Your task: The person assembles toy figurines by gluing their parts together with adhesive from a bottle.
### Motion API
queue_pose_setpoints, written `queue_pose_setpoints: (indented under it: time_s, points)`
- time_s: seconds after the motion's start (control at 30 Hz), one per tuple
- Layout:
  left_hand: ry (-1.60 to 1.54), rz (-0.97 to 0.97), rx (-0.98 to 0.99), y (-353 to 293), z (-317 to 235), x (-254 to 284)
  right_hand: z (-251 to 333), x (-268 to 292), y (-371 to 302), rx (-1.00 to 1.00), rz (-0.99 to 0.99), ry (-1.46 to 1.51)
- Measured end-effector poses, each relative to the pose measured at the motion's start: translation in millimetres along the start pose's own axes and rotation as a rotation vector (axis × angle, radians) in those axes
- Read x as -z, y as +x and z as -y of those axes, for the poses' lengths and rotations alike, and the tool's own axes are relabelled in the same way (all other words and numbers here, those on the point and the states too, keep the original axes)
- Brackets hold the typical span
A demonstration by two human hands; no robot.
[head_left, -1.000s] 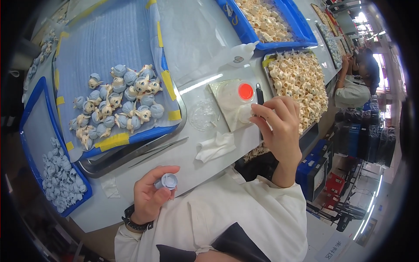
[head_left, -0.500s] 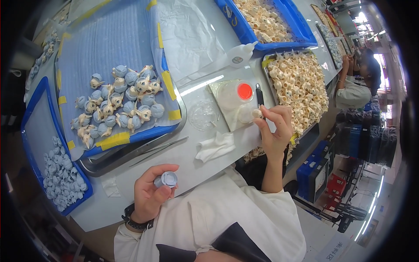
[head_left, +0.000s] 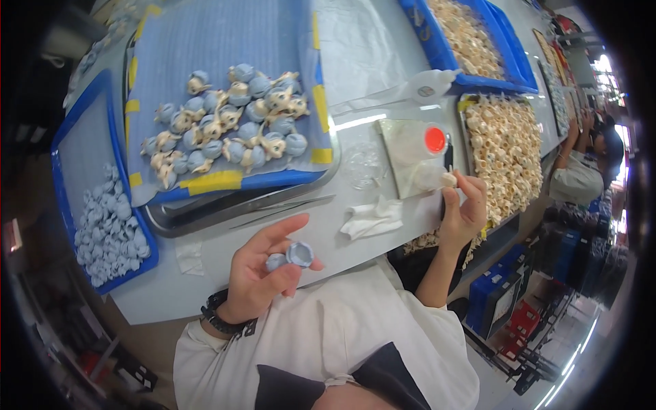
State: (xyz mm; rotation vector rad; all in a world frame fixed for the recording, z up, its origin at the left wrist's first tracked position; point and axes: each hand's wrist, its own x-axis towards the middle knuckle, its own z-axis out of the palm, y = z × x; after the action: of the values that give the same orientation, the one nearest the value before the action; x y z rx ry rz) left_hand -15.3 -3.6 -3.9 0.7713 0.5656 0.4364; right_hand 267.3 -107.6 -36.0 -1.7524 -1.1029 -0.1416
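Note:
My left hand is closed around a hollow blue-grey doll hair piece, its round opening facing up. In my right hand, thumb and fingertips pinch a small cream doll head part. That part is beside a small clear dish, next to a clear tub with a red disc; whether it touches the dish I cannot tell. Both containers rest on a pale square board. Tweezers lie beyond my left hand, near a crumpled white cloth.
A lined tray bears several joined doll heads. Blue hair pieces fill part of a blue tray at left. Cream parts heap in a tray at right, more in a blue bin. A white squeeze bottle lies behind. Another person sits far right.
The whole view has shifted, so the table's things appear farther right. My left hand has tilted the blue hair piece, showing more of its side. My right hand keeps its pinch by the dish.

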Motion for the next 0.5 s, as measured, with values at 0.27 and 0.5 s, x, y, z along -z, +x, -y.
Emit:
queue_pose_setpoints:
  time_s: [0.27,0.5]
  points:
    - [-0.092,-0.019,-0.004,0,0,0,32,-4,-6,0.086,-0.087,-0.010]
    - [-0.099,0.020,-0.006,-3,0,5,98,-52,-8,0.292,0.495,0.599]
